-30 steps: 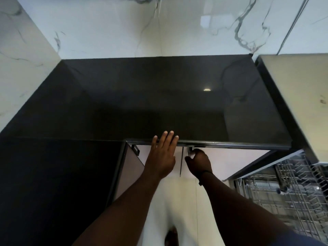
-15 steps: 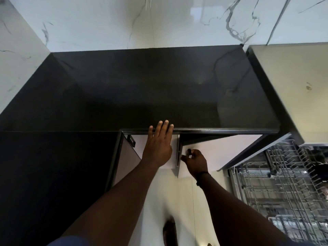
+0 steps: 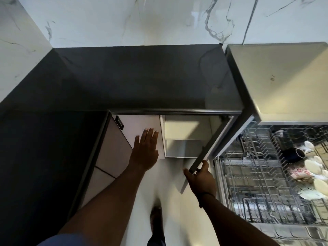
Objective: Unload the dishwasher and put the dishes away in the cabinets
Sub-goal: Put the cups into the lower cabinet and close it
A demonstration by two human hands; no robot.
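Below the black countertop [image 3: 138, 80] a base cabinet stands with its right door [image 3: 211, 144] swung wide open, showing white shelves [image 3: 184, 128] with nothing visible on them. My right hand [image 3: 200, 176] grips that door's lower free edge. My left hand [image 3: 145, 150] lies flat with straight fingers against the shut left door [image 3: 136, 125]. At the right the dishwasher racks [image 3: 257, 183] are pulled out; a dark mug [image 3: 294, 154], white plates [image 3: 314, 167] and a red-patterned dish [image 3: 298, 172] sit in them.
White marble wall [image 3: 159, 18] runs behind the counter. The dishwasher's pale top [image 3: 284, 77] rises at the right. A dark cabinet side [image 3: 44, 166] fills the left. My foot [image 3: 156, 221] stands on the light floor between the cabinet and the racks.
My right hand has pulled the right cabinet door from nearly closed to wide open, swinging it right toward the dishwasher. My left hand stayed flat on the left door. The view shifted right.
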